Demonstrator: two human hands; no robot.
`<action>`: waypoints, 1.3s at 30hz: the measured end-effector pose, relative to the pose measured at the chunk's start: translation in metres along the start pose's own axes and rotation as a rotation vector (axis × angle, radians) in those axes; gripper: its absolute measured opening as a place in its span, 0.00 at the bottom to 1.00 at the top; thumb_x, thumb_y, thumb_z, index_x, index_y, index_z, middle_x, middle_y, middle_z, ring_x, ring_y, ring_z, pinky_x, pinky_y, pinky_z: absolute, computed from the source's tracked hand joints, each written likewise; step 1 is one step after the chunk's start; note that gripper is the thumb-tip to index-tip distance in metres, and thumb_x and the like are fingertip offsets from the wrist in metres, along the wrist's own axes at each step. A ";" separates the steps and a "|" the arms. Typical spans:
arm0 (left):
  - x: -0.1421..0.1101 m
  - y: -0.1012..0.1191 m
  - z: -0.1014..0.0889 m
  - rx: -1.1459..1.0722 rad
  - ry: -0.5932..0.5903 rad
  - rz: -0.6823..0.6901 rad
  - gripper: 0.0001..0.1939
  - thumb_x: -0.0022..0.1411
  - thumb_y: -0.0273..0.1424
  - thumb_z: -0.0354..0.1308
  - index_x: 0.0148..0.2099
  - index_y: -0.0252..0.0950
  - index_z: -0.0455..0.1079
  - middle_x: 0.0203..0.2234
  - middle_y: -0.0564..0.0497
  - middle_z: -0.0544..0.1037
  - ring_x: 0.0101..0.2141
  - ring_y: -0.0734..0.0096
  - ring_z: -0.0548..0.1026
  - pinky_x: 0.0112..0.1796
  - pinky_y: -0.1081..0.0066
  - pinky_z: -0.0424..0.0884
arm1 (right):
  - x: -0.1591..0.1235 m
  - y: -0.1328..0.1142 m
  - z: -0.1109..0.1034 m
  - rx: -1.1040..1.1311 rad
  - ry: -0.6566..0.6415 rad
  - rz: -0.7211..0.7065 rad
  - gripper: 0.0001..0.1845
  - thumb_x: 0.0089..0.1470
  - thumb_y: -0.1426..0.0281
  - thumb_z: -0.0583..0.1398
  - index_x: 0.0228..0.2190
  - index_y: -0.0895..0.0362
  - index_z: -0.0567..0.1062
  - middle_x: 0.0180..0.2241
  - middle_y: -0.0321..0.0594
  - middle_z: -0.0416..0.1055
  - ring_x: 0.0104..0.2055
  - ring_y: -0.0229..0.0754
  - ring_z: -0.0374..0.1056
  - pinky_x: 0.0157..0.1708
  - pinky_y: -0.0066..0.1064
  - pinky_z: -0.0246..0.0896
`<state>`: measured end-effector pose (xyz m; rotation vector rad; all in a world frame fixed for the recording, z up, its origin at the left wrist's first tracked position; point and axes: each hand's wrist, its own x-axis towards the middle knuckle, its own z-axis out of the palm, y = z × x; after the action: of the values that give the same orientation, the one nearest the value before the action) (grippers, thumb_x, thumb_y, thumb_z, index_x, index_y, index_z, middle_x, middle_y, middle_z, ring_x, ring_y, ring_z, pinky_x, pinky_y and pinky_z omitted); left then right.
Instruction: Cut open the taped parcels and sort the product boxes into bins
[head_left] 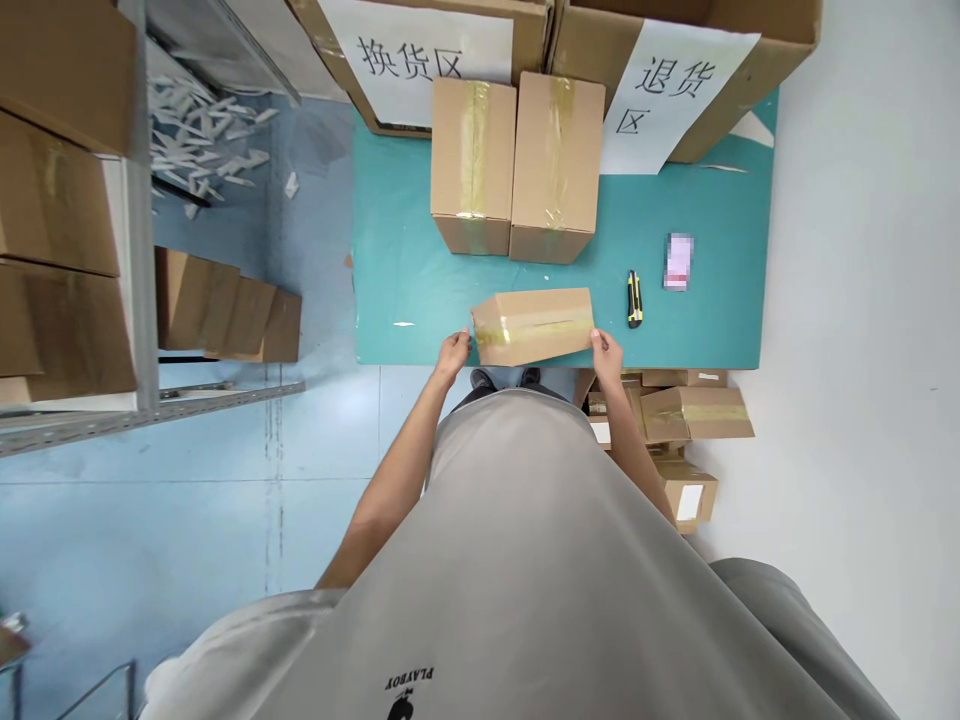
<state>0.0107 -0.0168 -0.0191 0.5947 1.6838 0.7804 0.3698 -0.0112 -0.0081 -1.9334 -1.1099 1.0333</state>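
A taped cardboard box (534, 310) lies near the front edge of the green table, slightly tilted in my view, with a strip of shiny tape along its length. At its left end my left hand (454, 356) is closed, fingertips pinched at the box's edge. My right hand (607, 354) pinches the right end of the same box between thumb and fingers. Right of the box a yellow and black box cutter (634, 299) lies on the table.
Two taped boxes (472, 150) (556, 155) stand behind, before large open cartons (532, 30) with paper signs. A pixelated pink item (678, 262) lies right on the green table (397, 250). Shelved boxes (56, 190) stand left; more boxes (686, 495) sit below the table's right side.
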 end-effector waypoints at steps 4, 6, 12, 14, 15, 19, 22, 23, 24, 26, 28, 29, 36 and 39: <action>-0.018 0.016 0.022 -0.038 -0.196 -0.006 0.24 0.69 0.54 0.66 0.42 0.35 0.80 0.42 0.40 0.87 0.44 0.55 0.84 0.50 0.57 0.82 | 0.016 0.003 -0.027 0.004 0.116 0.042 0.43 0.61 0.38 0.63 0.56 0.63 0.83 0.61 0.65 0.82 0.65 0.63 0.78 0.71 0.59 0.69; -0.029 0.026 0.033 -0.049 -0.292 0.043 0.26 0.66 0.55 0.69 0.45 0.35 0.81 0.45 0.41 0.88 0.46 0.54 0.85 0.50 0.57 0.83 | 0.021 0.001 -0.032 0.031 0.075 0.033 0.41 0.61 0.39 0.65 0.56 0.61 0.84 0.62 0.62 0.81 0.67 0.62 0.77 0.73 0.57 0.67; -0.052 0.054 0.036 0.124 -0.188 0.243 0.28 0.65 0.54 0.71 0.51 0.35 0.84 0.42 0.43 0.89 0.38 0.56 0.86 0.43 0.61 0.82 | 0.014 -0.003 -0.010 0.132 -0.171 0.179 0.38 0.59 0.40 0.65 0.54 0.58 0.86 0.61 0.55 0.84 0.66 0.62 0.77 0.68 0.55 0.73; -0.056 0.061 0.026 0.215 -0.133 0.294 0.25 0.65 0.52 0.72 0.51 0.36 0.84 0.43 0.43 0.89 0.37 0.57 0.86 0.42 0.62 0.79 | 0.005 -0.001 0.009 0.160 -0.249 0.230 0.35 0.59 0.43 0.66 0.53 0.58 0.87 0.58 0.53 0.85 0.65 0.62 0.77 0.67 0.57 0.74; -0.058 0.063 0.021 0.245 -0.107 0.303 0.24 0.65 0.51 0.72 0.50 0.37 0.84 0.43 0.43 0.89 0.37 0.57 0.86 0.41 0.62 0.78 | 0.000 0.001 0.020 0.165 -0.272 0.244 0.34 0.58 0.45 0.67 0.52 0.58 0.87 0.57 0.53 0.86 0.64 0.63 0.78 0.66 0.58 0.74; -0.058 0.067 0.010 0.270 -0.013 0.277 0.21 0.65 0.49 0.72 0.49 0.37 0.82 0.45 0.43 0.89 0.36 0.59 0.86 0.43 0.62 0.78 | -0.016 0.006 0.057 0.180 -0.298 0.292 0.31 0.59 0.53 0.65 0.58 0.56 0.85 0.63 0.53 0.82 0.65 0.61 0.77 0.65 0.58 0.75; -0.052 0.067 0.008 0.211 -0.021 0.239 0.23 0.63 0.50 0.73 0.48 0.36 0.81 0.44 0.43 0.88 0.37 0.59 0.85 0.43 0.63 0.78 | -0.018 0.008 0.066 0.170 -0.291 0.315 0.32 0.60 0.55 0.62 0.60 0.55 0.84 0.65 0.51 0.81 0.67 0.59 0.76 0.67 0.58 0.74; -0.049 0.066 0.006 0.182 -0.034 0.221 0.24 0.62 0.50 0.74 0.48 0.36 0.81 0.45 0.42 0.88 0.37 0.59 0.85 0.42 0.63 0.79 | -0.017 0.009 0.065 0.162 -0.289 0.320 0.31 0.61 0.54 0.62 0.60 0.55 0.84 0.64 0.51 0.81 0.67 0.60 0.76 0.68 0.59 0.72; -0.046 0.065 0.002 0.157 -0.046 0.205 0.26 0.60 0.51 0.75 0.48 0.35 0.81 0.45 0.42 0.88 0.37 0.60 0.85 0.42 0.63 0.79 | -0.015 0.009 0.063 0.155 -0.288 0.323 0.31 0.61 0.53 0.63 0.59 0.55 0.84 0.64 0.51 0.82 0.67 0.59 0.76 0.69 0.59 0.71; -0.042 0.063 -0.011 0.125 -0.050 0.176 0.29 0.59 0.52 0.76 0.51 0.34 0.81 0.45 0.41 0.87 0.38 0.59 0.84 0.42 0.62 0.80 | -0.013 0.007 0.060 0.147 -0.288 0.325 0.32 0.62 0.50 0.63 0.59 0.55 0.83 0.64 0.51 0.82 0.68 0.58 0.76 0.70 0.58 0.70; -0.042 0.061 -0.030 0.119 0.004 0.167 0.31 0.61 0.51 0.75 0.55 0.33 0.81 0.48 0.40 0.87 0.42 0.57 0.84 0.46 0.61 0.81 | -0.012 0.003 0.060 0.152 -0.299 0.325 0.34 0.63 0.47 0.65 0.59 0.56 0.82 0.64 0.53 0.81 0.68 0.56 0.76 0.69 0.56 0.71; -0.045 0.060 -0.040 0.131 0.061 0.181 0.32 0.62 0.51 0.75 0.58 0.33 0.80 0.51 0.38 0.86 0.45 0.55 0.84 0.48 0.59 0.81 | -0.013 -0.001 0.062 0.158 -0.309 0.325 0.35 0.62 0.45 0.67 0.59 0.57 0.82 0.64 0.55 0.81 0.68 0.56 0.76 0.68 0.56 0.73; -0.081 0.059 -0.066 0.326 0.292 0.394 0.27 0.76 0.53 0.62 0.63 0.39 0.81 0.61 0.36 0.78 0.57 0.49 0.80 0.57 0.58 0.77 | -0.030 -0.040 0.091 0.225 -0.548 0.155 0.38 0.60 0.34 0.66 0.51 0.53 0.84 0.59 0.49 0.85 0.63 0.53 0.79 0.62 0.48 0.79; -0.078 0.057 -0.057 0.340 0.270 0.316 0.31 0.76 0.56 0.60 0.64 0.37 0.80 0.61 0.35 0.80 0.57 0.46 0.81 0.58 0.57 0.75 | -0.032 -0.052 0.086 0.161 -0.500 0.061 0.42 0.58 0.30 0.63 0.48 0.54 0.84 0.54 0.48 0.87 0.60 0.56 0.80 0.62 0.48 0.78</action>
<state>-0.0261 -0.0479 0.0822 1.0479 2.0198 0.8297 0.2658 -0.0045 0.0053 -1.6304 -1.1875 1.6457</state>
